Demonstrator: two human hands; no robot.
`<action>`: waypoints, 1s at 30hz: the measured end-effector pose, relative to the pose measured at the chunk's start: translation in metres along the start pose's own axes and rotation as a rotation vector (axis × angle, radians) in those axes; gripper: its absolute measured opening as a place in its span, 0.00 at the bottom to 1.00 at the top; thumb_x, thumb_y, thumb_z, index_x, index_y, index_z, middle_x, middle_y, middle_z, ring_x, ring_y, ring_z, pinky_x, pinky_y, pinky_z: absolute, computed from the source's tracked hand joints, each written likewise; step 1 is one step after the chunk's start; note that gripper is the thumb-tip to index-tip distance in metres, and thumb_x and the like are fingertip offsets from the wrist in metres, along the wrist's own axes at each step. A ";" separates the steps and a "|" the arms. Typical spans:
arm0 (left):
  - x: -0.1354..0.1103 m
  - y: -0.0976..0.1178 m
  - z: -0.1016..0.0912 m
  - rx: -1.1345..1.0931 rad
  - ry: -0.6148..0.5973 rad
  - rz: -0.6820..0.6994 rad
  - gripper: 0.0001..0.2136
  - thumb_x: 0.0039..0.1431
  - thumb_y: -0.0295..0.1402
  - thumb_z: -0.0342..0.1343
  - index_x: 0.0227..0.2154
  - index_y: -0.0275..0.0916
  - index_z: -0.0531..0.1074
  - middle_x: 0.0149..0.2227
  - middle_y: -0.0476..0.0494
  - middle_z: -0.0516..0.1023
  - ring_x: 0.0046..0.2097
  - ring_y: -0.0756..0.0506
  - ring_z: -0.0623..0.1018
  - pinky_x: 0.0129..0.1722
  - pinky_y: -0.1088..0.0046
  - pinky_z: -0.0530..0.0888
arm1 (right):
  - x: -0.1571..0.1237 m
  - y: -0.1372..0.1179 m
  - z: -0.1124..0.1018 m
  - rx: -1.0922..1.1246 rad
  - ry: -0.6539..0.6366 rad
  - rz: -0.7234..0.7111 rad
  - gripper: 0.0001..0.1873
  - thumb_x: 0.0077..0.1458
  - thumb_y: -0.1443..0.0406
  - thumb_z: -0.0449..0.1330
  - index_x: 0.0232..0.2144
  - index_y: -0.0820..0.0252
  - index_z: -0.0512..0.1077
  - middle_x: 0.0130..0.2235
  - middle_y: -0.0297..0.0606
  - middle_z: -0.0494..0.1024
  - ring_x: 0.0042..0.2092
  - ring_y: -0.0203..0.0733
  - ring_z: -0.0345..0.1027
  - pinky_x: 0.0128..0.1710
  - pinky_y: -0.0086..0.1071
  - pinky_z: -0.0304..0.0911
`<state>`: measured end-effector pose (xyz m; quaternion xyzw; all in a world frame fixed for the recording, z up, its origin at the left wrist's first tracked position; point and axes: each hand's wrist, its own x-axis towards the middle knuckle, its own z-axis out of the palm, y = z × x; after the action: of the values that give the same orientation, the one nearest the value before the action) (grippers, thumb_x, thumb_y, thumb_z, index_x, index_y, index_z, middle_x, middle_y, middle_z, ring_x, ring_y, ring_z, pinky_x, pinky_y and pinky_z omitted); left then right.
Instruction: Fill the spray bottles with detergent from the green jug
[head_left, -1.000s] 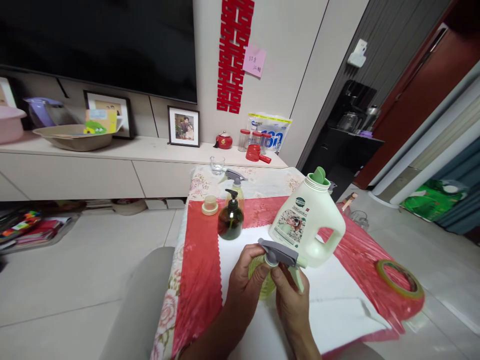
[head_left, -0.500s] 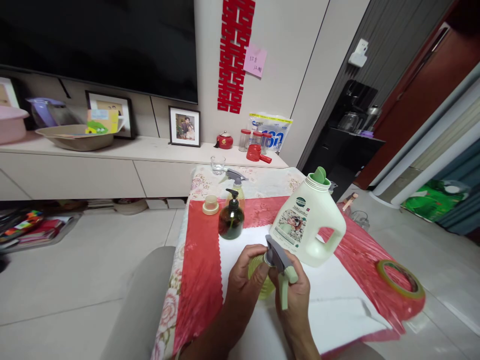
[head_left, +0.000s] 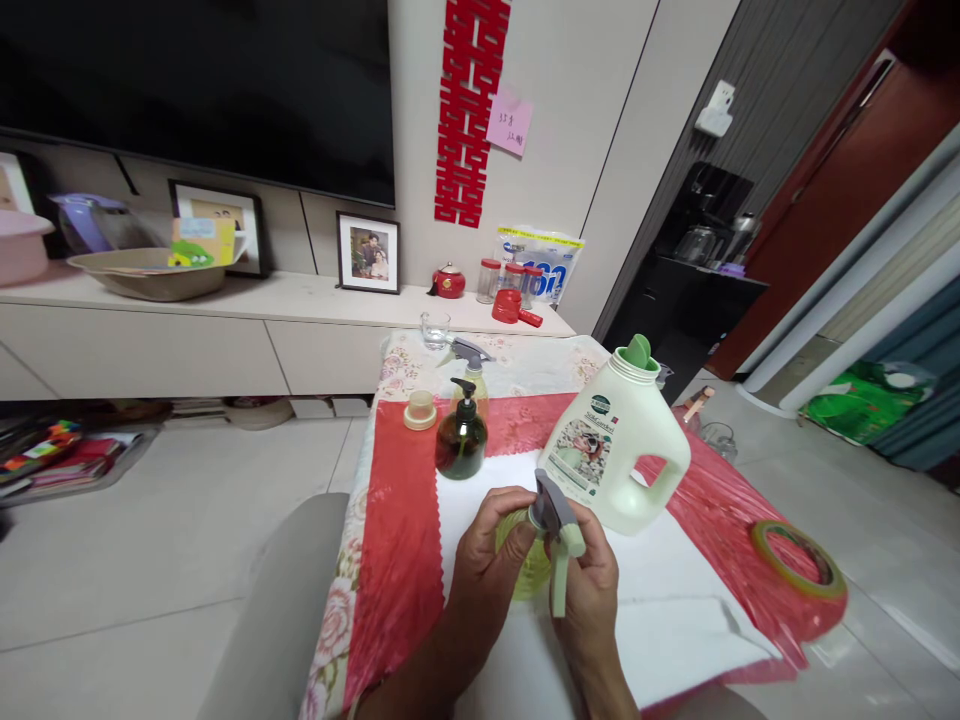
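Cupping a lower-centre spray bottle, the left hand steadies it while the right hand grips its mounted trigger head, tightness unclear; centre-right jug uncapped.

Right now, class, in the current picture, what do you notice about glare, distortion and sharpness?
Head view: a shiny glare on the red sheet; head view: the door leans steeply near the right edge, like wide-lens distortion; head view: the spray bottle looks fairly clear, but the jug's smallest label print is unreadable.
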<state>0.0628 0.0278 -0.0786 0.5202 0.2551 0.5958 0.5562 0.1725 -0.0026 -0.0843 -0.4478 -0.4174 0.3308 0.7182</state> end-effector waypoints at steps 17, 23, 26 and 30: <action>0.001 0.001 0.000 -0.066 -0.016 -0.013 0.14 0.62 0.45 0.62 0.45 0.43 0.78 0.46 0.42 0.77 0.52 0.39 0.77 0.55 0.61 0.72 | 0.000 0.013 -0.009 0.017 -0.079 -0.010 0.16 0.58 0.60 0.66 0.49 0.51 0.79 0.53 0.39 0.77 0.54 0.43 0.70 0.56 0.36 0.66; 0.001 0.004 0.001 -0.127 0.029 0.021 0.11 0.61 0.42 0.63 0.41 0.43 0.79 0.45 0.43 0.78 0.49 0.41 0.78 0.52 0.64 0.74 | 0.000 0.012 -0.009 0.025 -0.082 0.025 0.17 0.58 0.59 0.66 0.49 0.55 0.78 0.50 0.42 0.78 0.50 0.45 0.72 0.54 0.38 0.67; 0.001 0.006 0.000 -0.066 0.038 0.029 0.10 0.60 0.40 0.64 0.40 0.41 0.79 0.43 0.43 0.79 0.49 0.41 0.78 0.52 0.64 0.75 | -0.001 0.009 -0.005 0.037 -0.069 0.040 0.15 0.57 0.60 0.67 0.47 0.55 0.78 0.47 0.40 0.79 0.49 0.44 0.73 0.52 0.36 0.68; -0.001 0.005 0.000 -0.108 0.042 -0.097 0.12 0.61 0.41 0.63 0.43 0.41 0.78 0.40 0.44 0.81 0.42 0.43 0.80 0.45 0.67 0.76 | -0.001 0.005 -0.001 0.056 -0.058 0.049 0.15 0.55 0.60 0.69 0.44 0.56 0.77 0.45 0.39 0.79 0.47 0.43 0.73 0.49 0.35 0.70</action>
<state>0.0609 0.0260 -0.0748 0.4638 0.2592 0.5919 0.6061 0.1726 -0.0023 -0.0901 -0.4281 -0.4174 0.3725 0.7097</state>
